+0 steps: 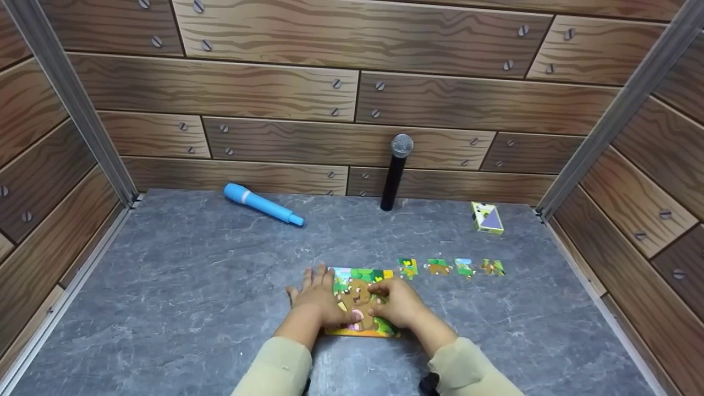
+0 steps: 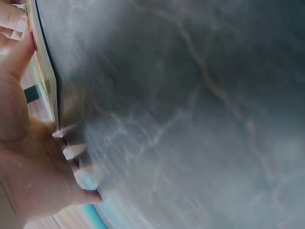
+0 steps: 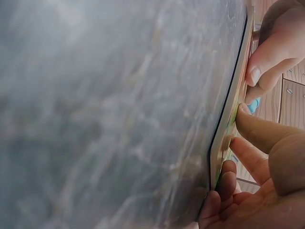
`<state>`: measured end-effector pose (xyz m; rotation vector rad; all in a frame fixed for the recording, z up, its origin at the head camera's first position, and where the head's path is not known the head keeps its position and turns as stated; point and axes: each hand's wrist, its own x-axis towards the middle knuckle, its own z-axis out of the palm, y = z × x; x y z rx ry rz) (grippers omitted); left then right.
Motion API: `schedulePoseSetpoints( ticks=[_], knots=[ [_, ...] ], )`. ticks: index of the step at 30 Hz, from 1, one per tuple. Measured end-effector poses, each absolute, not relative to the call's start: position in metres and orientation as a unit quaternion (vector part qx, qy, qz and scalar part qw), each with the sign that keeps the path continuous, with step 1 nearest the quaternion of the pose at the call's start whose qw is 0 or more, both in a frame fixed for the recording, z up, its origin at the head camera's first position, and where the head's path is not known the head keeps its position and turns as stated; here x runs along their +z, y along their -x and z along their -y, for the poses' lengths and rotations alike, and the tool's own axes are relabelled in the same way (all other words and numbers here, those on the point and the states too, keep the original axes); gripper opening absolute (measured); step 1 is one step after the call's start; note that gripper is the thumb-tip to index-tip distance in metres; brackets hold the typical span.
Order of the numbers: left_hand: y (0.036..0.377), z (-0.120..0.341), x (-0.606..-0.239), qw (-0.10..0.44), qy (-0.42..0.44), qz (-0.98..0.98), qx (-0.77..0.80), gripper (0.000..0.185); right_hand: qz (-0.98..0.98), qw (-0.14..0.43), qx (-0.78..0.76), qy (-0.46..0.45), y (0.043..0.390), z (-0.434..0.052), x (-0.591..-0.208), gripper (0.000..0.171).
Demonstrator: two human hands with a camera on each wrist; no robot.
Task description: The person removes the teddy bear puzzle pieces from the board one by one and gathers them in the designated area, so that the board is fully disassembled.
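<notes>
A picture puzzle board (image 1: 363,333) with a brown bear lies on the grey tabletop in front of me. My left hand (image 1: 318,302) rests along its left side, fingers straight and spread, thumb laid across the picture. From the right, my right hand (image 1: 403,303) bends over the board, thumb and forefinger set apart around a puzzle piece (image 1: 380,300) on its right side. In the right wrist view the thumb (image 3: 245,110) and forefinger touch the board's face, and the other fingers curl by its edge. The right hand hides part of the picture.
Several loose puzzle pieces (image 1: 438,267) lie in a row right of the board. Behind are a blue toy microphone (image 1: 264,205), a black microphone (image 1: 393,179) standing upright, and a small box (image 1: 487,218). Wood-patterned walls (image 1: 275,93) enclose the table on three sides.
</notes>
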<state>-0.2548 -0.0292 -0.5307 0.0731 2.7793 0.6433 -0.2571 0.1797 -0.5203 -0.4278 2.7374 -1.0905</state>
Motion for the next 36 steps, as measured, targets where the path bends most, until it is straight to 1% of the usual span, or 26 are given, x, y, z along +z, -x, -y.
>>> schedulePoseSetpoints(
  ticks=[3, 12, 29, 36],
  knots=[
    [0.251, 0.031, -0.524, 0.147, -0.028, -0.96, 0.236, 0.133, -0.915, 0.085, -0.367, 0.143, 0.258, -0.179, -0.519, 0.04],
    [0.242, 0.032, -0.515, 0.139, -0.034, -0.959, 0.243, 0.134, -0.917, 0.099, -0.365, 0.124, 0.259, -0.179, -0.52, 0.04],
    [0.242, 0.03, -0.516, 0.134, -0.031, -0.961, 0.239, 0.133, -0.907, 0.072, -0.391, 0.137, 0.255, -0.179, -0.521, 0.036],
    [0.242, 0.03, -0.516, 0.129, -0.032, -0.961, 0.24, 0.132, -0.911, 0.064, -0.385, 0.133, 0.254, -0.178, -0.522, 0.038]
  ],
)
